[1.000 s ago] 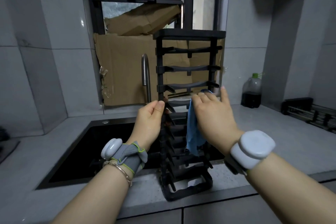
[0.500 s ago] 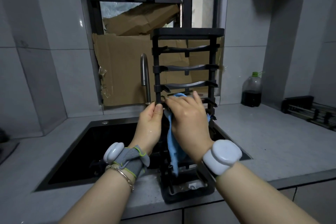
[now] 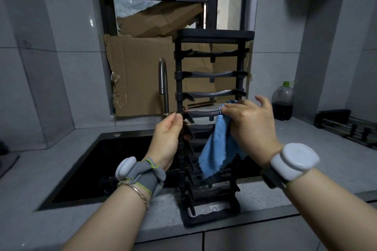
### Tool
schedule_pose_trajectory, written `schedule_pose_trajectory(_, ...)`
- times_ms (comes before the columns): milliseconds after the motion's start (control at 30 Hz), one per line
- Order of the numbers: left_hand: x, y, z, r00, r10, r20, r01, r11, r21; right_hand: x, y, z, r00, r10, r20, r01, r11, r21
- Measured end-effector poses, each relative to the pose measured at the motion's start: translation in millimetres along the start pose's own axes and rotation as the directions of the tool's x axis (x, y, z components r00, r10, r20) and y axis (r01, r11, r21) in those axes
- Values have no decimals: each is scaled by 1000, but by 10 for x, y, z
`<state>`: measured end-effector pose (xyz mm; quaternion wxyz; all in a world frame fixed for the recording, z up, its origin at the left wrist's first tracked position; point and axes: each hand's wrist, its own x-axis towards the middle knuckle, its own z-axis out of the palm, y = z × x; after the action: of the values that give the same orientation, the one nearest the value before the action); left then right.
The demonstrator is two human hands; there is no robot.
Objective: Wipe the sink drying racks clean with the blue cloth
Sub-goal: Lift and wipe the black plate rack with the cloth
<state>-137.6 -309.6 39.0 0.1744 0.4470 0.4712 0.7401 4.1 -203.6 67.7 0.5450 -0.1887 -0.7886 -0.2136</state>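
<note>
Head view has your left hand (image 3: pixel 167 138) gripping the left post of the rack (image 3: pixel 214 34) and your right hand (image 3: pixel 251 124) pinching the blue cloth (image 3: pixel 218 149) against 1 middle rung, so a hard sideways swipe could tip this tall rack into the sink (image 3: pixel 91 169) behind it.

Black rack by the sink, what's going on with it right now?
A person is wiping the tall black drying rack, which stands on the counter at the front edge of the sink. The left hand grips its left upright. The right hand presses the blue cloth onto a middle rung, the rest hanging down.
</note>
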Motion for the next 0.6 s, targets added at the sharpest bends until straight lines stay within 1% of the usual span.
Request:
schedule_pose_trajectory(100, -18, -12, 9, 1000, 6, 4, -6, 1000, 0, -26, -17, 27, 999, 30, 27, -29, 999, -40)
schedule_pose_trajectory(167, -29, 0, 5, 1000, 17, 11, -17, 1000, 5, -19, -58, 25, 997, 65, 35, -64, 998, -15)
schedule_pose_trajectory(267, -48, 17, 3, 999, 10, 33, -10, 1000, -7, 13, -238, 5, 994, 90, 67, -97, 989, 113)
schedule_pose_trajectory(333, -67, 28, 24, 1000, 3, 24, -2, 1000, -15, 33, -445, -31, 986, 125, 108, -149, 958, 243)
schedule_pose_trajectory(367, -72, 37, 31, 1000, -1, 9, 1, 1000, -22, 54, -540, -54, 976, 165, 141, -204, 920, 335)
schedule_pose_trajectory(400, -79, 52, 36, 1000, -13, -6, 13, 999, -32, 83, -616, -81, 956, 221, 194, -286, 852, 437)
schedule_pose_trajectory(467, -81, 75, 46, 997, -67, -26, 66, 997, -45, 124, -701, -146, 894, 311, 322, -448, 651, 613)
schedule_pose_trajectory(500, -77, 75, 41, 995, -92, -29, 91, 995, -51, 127, -720, -164, 877, 324, 355, -481, 577, 660)
schedule_pose_trajectory(533, -75, 73, 41, 994, -102, -28, 100, 993, -63, 116, -731, -176, 874, 311, 373, -486, 537, 690)
schedule_pose_trajectory(567, -75, 80, 37, 995, -96, -22, 94, 992, -84, 104, -753, -199, 883, 268, 385, -469, 523, 712)
schedule_pose_trajectory(600, -70, 84, 30, 997, -82, -13, 81, 991, -107, 95, -778, -212, 904, 206, 374, -423, 554, 717)
